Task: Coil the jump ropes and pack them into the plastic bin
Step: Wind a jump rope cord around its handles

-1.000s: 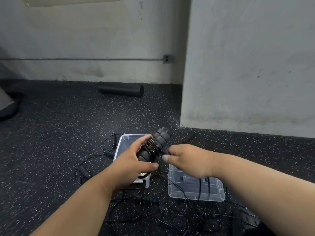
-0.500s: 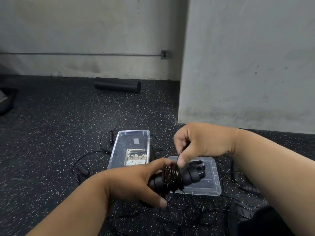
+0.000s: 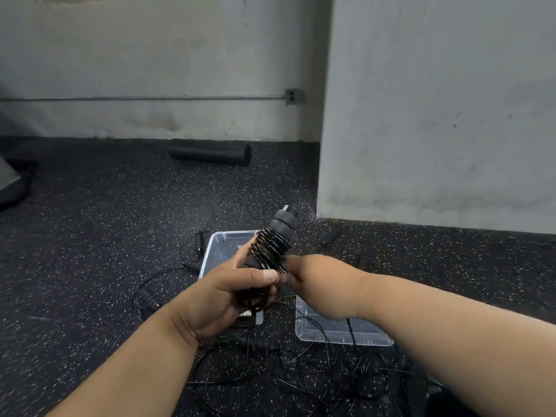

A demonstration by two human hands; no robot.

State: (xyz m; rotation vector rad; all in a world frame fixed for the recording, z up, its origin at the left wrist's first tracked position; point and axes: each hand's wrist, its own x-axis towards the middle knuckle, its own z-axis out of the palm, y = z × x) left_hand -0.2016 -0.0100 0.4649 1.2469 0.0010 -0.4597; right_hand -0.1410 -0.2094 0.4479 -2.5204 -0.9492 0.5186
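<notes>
My left hand [image 3: 228, 293] grips a pair of black jump rope handles [image 3: 278, 236] held together, tilted up and to the right, with thin wire cable wound around them in several turns. My right hand [image 3: 313, 275] is just right of the handles, fingers pinched on the cable near the lower windings. The clear plastic bin [image 3: 210, 251] sits on the floor behind my hands, mostly hidden by them. Its clear lid [image 3: 340, 332] lies to the right, under my right forearm. More loose jump ropes [image 3: 301, 365] lie tangled on the floor in front.
The floor is black speckled rubber. A black foam roller [image 3: 210, 154] lies by the back wall. A grey wall corner [image 3: 323, 176] juts out at right. Another rope with black handles [image 3: 147, 296] trails left of the bin. A dark object [image 3: 15, 182] sits at far left.
The handles went from low and level to raised and tilted up. My right hand dropped from above the handles to their lower right side, carrying the cable around.
</notes>
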